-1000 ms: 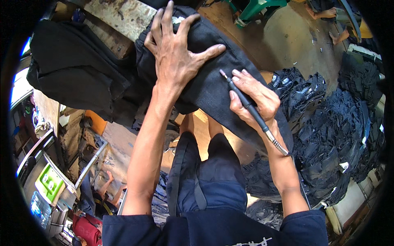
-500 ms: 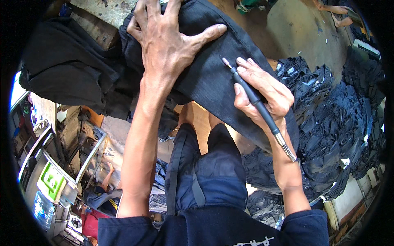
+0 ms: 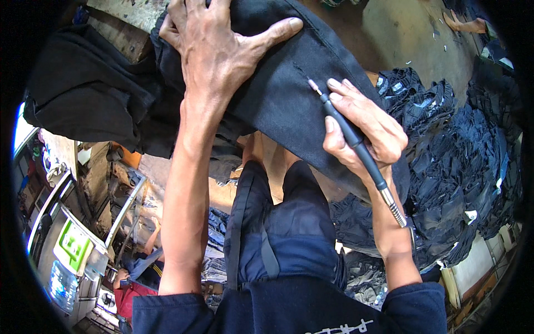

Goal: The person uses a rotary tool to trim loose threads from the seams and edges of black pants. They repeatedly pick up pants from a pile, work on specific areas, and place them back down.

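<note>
A black denim garment [image 3: 278, 94], which looks like a trouser leg, lies stretched out under my hands. Spread flat on its upper part is my left hand [image 3: 214, 58], thumb pointing right along the cloth. In my right hand [image 3: 375, 125] is a slim black rotary grinder handpiece [image 3: 350, 133], held like a pen between thumb and fingers. Its small pinkish bit points up and left, close to the cloth; whether it touches I cannot tell. A metal spring sleeve at its rear end lies over my right forearm. A short dark mark shows on the denim just above the bit.
More black cloth [image 3: 83, 89] hangs over the left side of the work surface. A large heap of dark garments [image 3: 450, 161] fills the right. At lower left are a green-framed tray [image 3: 72, 245], plastic bottles [image 3: 62, 286] and a person in red [image 3: 130, 295]. Another person's limb [image 3: 467, 25] shows at upper right.
My right hand and the grinder have shifted slightly right and down. My left hand has moved a little left, still spread on the denim. The person at lower left has shifted.
</note>
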Motion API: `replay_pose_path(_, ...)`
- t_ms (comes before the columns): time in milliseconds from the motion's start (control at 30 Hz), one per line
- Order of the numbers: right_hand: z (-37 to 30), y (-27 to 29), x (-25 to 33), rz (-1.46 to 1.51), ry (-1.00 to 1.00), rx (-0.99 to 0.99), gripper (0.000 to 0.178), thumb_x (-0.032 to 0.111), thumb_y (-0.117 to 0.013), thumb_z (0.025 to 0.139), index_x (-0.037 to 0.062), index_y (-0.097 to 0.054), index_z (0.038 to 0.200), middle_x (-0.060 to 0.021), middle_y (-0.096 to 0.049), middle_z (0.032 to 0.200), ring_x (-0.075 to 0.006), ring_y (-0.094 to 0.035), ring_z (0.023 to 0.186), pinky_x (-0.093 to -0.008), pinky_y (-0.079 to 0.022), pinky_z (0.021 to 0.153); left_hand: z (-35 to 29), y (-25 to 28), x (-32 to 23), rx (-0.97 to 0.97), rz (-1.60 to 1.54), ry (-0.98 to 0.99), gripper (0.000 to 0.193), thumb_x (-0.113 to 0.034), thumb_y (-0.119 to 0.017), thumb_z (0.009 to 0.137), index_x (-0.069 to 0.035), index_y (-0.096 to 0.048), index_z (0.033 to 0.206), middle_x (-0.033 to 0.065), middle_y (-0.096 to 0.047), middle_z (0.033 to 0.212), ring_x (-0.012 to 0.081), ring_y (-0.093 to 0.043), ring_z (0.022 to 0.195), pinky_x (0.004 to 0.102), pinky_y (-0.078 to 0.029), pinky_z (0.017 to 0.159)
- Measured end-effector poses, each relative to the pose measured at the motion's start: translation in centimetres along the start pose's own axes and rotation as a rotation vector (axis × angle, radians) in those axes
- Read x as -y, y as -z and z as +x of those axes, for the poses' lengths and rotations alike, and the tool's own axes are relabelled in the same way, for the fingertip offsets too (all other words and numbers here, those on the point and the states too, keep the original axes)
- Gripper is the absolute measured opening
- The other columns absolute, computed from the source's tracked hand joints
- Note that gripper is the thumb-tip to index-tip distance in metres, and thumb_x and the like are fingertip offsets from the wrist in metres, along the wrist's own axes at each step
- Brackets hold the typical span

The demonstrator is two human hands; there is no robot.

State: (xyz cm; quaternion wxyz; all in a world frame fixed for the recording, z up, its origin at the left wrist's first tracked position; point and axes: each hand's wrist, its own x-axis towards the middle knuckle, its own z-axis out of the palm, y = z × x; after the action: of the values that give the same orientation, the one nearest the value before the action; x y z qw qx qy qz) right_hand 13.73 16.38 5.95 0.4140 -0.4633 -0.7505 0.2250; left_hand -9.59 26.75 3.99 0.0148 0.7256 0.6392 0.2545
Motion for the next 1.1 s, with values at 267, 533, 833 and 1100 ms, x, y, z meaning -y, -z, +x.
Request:
replay_pose_path(267,0.2,-0.1,-0.1,-0.024,-0.003,-0.027,0.03,-0.002,-0.082,0.077,-0.0084,-0.081,0.106,-0.0232,-0.083,0.099,-0.0382,-0.083,0.107,-0.0518,-0.064,0.105,0.1,0.9,-1.0,0.032,-0.026,0.024,0.084,-0.058,-0.097,0.072,-0.013,-0.071,0.139,0.0202,-0.047,0.168,0.0406,-0.037,0.159,0.061,-0.023,0.13)
replay_pose_path(533,0.3,-0.1,0.2,-0.059,-0.049,-0.042,0.027,-0.007,-0.078,0.08,-0.0099,-0.08,0.106,-0.0256,-0.083,0.104,-0.0404,-0.082,0.11,-0.053,-0.062,0.108,0.0,0.5,-0.3,0.098,0.021,0.058,0.082,-0.056,-0.097,0.074,-0.013,-0.071,0.138,0.0198,-0.049,0.166,0.0403,-0.038,0.158,0.0613,-0.023,0.13)
replay_pose_path(833,-3.3,2.1,-0.1,-0.068,-0.348,-0.226,0.027,0.018,-0.071,0.11,-0.0037,-0.079,0.123,-0.0193,-0.083,0.118,-0.0307,-0.079,0.11,-0.0408,-0.06,0.102,0.7,-0.9,0.5,-0.077,-0.101,-0.2,0.038,-0.054,-0.088,0.085,-0.018,-0.076,0.092,-0.0015,-0.072,0.099,0.0233,-0.065,0.115,0.0538,-0.032,0.108)
replay_pose_path(1100,-6.3,5.5,3.7,-0.231,-0.579,-0.244,0.046,0.012,-0.097,0.086,0.0025,-0.074,0.126,-0.0154,-0.079,0.125,-0.0287,-0.075,0.119,-0.0413,-0.056,0.11,10.8,1.7,5.0,0.239,-0.203,-0.587,0.01,-0.005,-0.068,0.1,-0.01,-0.067,0.109,0.01,-0.072,0.092,0.0339,-0.073,0.09,0.0462,-0.06,0.086)
